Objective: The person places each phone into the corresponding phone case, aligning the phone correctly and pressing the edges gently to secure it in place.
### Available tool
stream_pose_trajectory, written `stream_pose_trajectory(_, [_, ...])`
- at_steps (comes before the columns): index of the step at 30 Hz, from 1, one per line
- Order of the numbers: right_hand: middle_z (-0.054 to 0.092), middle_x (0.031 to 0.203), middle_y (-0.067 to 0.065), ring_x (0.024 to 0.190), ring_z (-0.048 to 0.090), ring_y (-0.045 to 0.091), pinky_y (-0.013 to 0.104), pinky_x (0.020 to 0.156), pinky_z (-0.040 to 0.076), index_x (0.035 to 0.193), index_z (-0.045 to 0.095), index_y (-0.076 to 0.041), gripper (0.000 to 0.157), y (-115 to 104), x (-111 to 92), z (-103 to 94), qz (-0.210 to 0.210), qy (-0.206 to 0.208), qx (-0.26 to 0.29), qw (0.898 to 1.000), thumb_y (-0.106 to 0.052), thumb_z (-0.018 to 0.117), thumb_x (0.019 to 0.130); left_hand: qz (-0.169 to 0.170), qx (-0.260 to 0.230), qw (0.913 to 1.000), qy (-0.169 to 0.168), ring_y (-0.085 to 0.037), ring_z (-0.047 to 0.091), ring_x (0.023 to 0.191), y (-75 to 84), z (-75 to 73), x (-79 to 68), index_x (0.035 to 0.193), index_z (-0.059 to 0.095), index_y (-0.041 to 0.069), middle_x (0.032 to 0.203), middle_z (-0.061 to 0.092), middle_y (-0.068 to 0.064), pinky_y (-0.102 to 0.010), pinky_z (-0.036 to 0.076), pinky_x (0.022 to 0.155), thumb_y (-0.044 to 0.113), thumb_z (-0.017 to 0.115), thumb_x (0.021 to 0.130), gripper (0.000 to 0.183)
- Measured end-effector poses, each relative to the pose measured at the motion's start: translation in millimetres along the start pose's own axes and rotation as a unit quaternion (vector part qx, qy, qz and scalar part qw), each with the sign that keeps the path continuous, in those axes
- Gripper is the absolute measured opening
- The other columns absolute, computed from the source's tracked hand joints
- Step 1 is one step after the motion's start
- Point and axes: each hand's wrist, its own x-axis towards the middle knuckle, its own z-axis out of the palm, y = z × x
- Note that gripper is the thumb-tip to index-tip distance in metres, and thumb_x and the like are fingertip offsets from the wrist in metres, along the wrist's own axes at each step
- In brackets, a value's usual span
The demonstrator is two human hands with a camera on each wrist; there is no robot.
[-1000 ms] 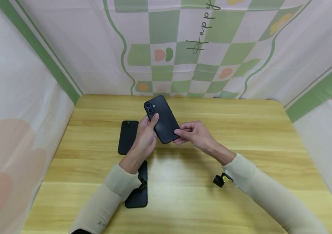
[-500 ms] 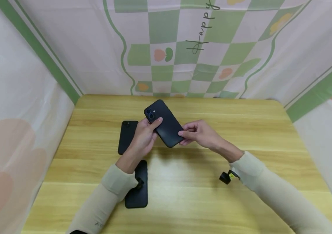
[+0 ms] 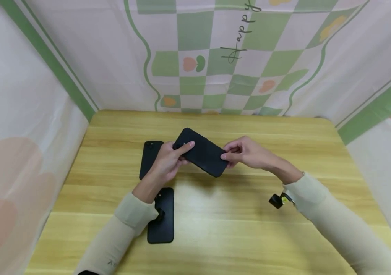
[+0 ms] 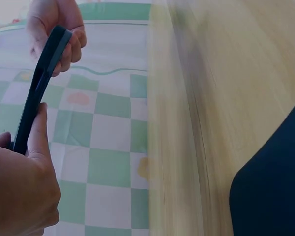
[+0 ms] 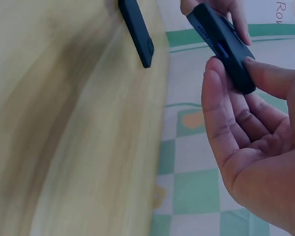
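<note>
Both hands hold a black phone [image 3: 207, 154] above the table, tilted, its lower end to the right. It looks cased: a slot-like gap runs along the phone's edge [image 4: 33, 101] in the left wrist view, where its far end looks bent. My left hand [image 3: 169, 160] grips the camera end, thumb across the back, largely covering the lenses. At the opposite corner, my right hand [image 3: 250, 153] pinches between thumb and fingers; the right wrist view shows this hand [image 5: 258, 132] with its thumb on one face and fingertips on the other.
On the wooden table [image 3: 236, 229] a second black phone [image 3: 148, 158] lies behind the left hand, partly hidden. Another black phone [image 3: 164, 225] lies nearer, partly under the left sleeve. A patterned cloth [image 3: 195, 30] stands along the back edge, with cloth at both sides.
The held phone has turned so its lower end swings to the right and up. My right hand has moved right with that end. The camera end has come lower, its lenses now mostly hidden.
</note>
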Motion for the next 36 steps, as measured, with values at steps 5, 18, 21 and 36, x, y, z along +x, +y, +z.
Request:
stream_pose_trajectory(5, [0.075,0.087,0.011,0.078,0.074,0.026,0.035,0.082,0.064,0.101,0.076,-0.001,0.020,-3,-3,-4.2,0.006,0.053,-0.021,0.998,-0.020,0.069,0.105,-0.007,0.015,0.9999,0.000,-0.026,0.077,0.104,-0.4,1.2,0.4,0.131,0.064,-0.007,0.119,0.075,-0.020,-0.032,0.065,0.082,0.016,0.070,0.105,0.035])
stream_pose_trajectory(18, [0.077,0.098,0.019,0.089,0.079,0.025,0.043,0.088,0.064,0.103,0.070,0.009,0.026,13,-3,14.6,0.041,0.082,0.230,0.969,-0.017,0.067,0.106,0.057,-0.047,0.9968,0.030,-0.034,0.065,0.129,-3.8,11.4,0.9,0.141,0.057,-0.005,0.140,0.060,-0.021,-0.042,0.059,0.100,0.016,0.063,0.108,0.040])
stream_pose_trajectory(21, [0.078,0.102,0.025,0.092,0.080,0.027,0.043,0.087,0.064,0.110,0.069,0.012,0.024,14,-3,18.1,0.033,0.070,0.239,0.968,-0.012,0.069,0.105,0.069,-0.058,0.9953,0.037,-0.033,0.066,0.127,-3.9,12.4,1.3,0.140,0.057,-0.005,0.139,0.060,-0.021,-0.041,0.060,0.098,0.015,0.064,0.108,0.039])
stream_pose_trajectory(36, [0.079,0.100,0.023,0.092,0.080,0.027,0.043,0.087,0.064,0.117,0.065,0.017,0.026,11,-3,26.2,0.032,0.084,0.260,0.961,-0.003,0.071,0.101,0.081,-0.059,0.9946,0.028,-0.033,0.068,0.124,-3.6,14.5,-2.9,0.139,0.058,-0.005,0.136,0.061,-0.021,-0.040,0.061,0.096,0.016,0.063,0.108,0.038])
